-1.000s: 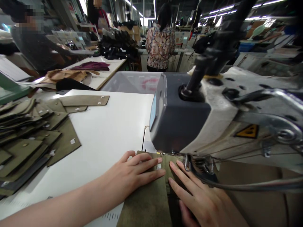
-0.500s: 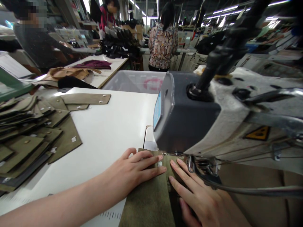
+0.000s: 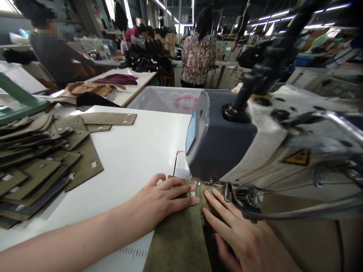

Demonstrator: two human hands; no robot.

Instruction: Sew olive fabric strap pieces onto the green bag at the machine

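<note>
In the head view, your left hand (image 3: 159, 202) is open, its fingers spread flat on the olive piece (image 3: 178, 241), close to a small white tag (image 3: 193, 194). Your right hand (image 3: 246, 236) is open too, fingertips resting on olive material just across from the left. The olive piece lies on the white worktop (image 3: 136, 151), its far end by the sewing machine head (image 3: 224, 139). Similar olive pieces (image 3: 34, 177) lie heaped to your left.

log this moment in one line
left hand: on olive material; right hand: on olive material; sewing machine: at material's far end; olive pieces: piled left
</note>
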